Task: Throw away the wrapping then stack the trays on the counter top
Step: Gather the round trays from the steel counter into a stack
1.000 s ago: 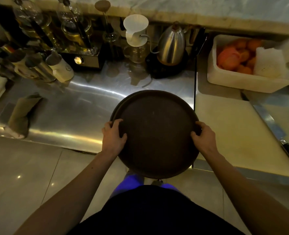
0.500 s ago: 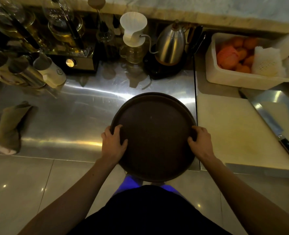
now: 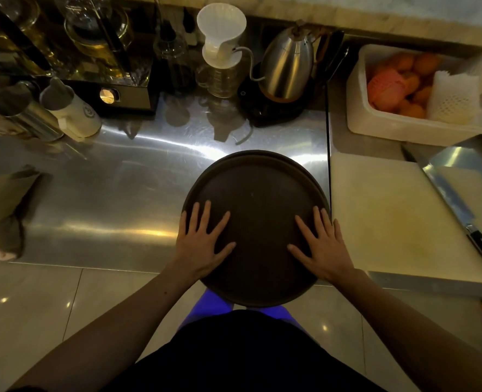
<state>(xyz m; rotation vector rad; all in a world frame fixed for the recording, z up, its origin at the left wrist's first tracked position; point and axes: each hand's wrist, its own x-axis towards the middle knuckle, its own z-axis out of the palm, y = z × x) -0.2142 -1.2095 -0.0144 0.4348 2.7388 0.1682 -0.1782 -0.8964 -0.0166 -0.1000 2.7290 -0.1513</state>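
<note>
A round dark brown tray lies on the steel counter top, its near part hanging past the counter's front edge. A second rim shows just behind it at the far right, so it sits on another tray. My left hand rests flat on the tray's left side, fingers spread. Flat on the right side lies my right hand, fingers apart too. Neither hand grips anything. No wrapping is in view.
A white cutting board with a knife lies right of the tray. Behind it stands a white tub of oranges. A steel kettle, a white dripper, glassware and metal cups line the back. A folded cloth lies far left.
Both hands let go of the tray's rim and now lie flat and open on top of it. The tray has settled on the counter.
</note>
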